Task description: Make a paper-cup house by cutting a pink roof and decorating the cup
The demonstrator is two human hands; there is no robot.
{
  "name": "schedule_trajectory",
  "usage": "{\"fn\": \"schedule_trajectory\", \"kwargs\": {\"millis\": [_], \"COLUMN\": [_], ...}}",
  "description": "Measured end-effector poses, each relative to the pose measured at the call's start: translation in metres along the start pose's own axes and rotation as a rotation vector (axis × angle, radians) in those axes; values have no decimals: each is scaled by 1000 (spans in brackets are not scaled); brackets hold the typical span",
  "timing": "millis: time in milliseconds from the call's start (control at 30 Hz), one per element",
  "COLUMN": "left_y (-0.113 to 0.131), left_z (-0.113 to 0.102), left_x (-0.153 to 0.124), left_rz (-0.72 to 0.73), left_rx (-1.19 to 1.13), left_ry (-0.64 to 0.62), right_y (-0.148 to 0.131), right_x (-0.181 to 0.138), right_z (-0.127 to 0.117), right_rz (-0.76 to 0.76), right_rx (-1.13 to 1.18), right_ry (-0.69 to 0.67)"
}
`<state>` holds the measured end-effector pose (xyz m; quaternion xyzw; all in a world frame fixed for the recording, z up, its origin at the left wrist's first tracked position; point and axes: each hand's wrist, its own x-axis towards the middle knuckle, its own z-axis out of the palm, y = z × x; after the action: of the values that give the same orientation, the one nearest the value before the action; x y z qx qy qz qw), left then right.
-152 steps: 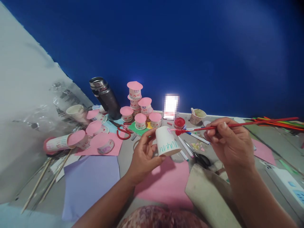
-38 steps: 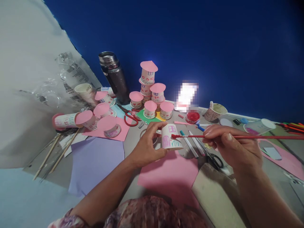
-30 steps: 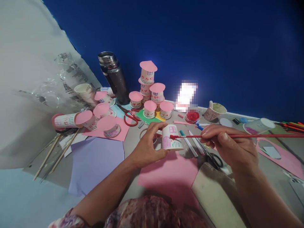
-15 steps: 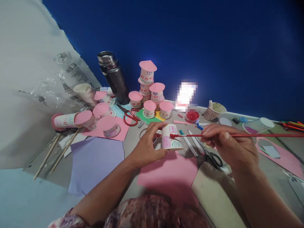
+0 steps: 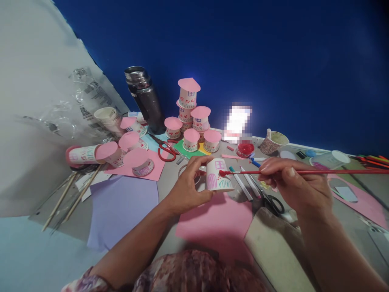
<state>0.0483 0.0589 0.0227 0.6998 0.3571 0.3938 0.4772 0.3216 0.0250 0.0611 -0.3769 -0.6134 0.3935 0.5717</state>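
Observation:
My left hand (image 5: 187, 188) is closed round a small upturned white paper cup (image 5: 219, 176) with a pink door, a pink window and green strokes drawn along its rim. It holds the cup just above a pink paper sheet (image 5: 217, 221). My right hand (image 5: 293, 186) pinches a long red paintbrush (image 5: 304, 172) whose red tip touches the cup's right side. A small pot of red paint (image 5: 245, 149) sits behind the cup.
Finished cups with pink roofs (image 5: 191, 117) are stacked at the back beside a dark steel flask (image 5: 145, 100). More cups (image 5: 111, 152), red scissors (image 5: 165, 151), black scissors (image 5: 272, 202), markers (image 5: 243, 184), a purple sheet (image 5: 121, 209), wooden sticks (image 5: 65, 200) and a beige cloth (image 5: 273, 251) lie around.
Since five seconds ago the cup has been turned so its door and window face me. In the last second the brush tip has only shifted slightly against the cup.

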Motion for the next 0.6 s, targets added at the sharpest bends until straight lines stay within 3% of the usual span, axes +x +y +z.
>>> {"fn": "schedule_trajectory", "kwargs": {"millis": [600], "left_y": [-5], "left_z": [0], "left_x": [1], "left_rz": [-32], "left_rx": [-59], "left_ry": [17], "right_y": [1], "right_x": [0], "right_z": [-2], "right_rz": [-23], "right_rx": [6], "right_ry": [-27]}}
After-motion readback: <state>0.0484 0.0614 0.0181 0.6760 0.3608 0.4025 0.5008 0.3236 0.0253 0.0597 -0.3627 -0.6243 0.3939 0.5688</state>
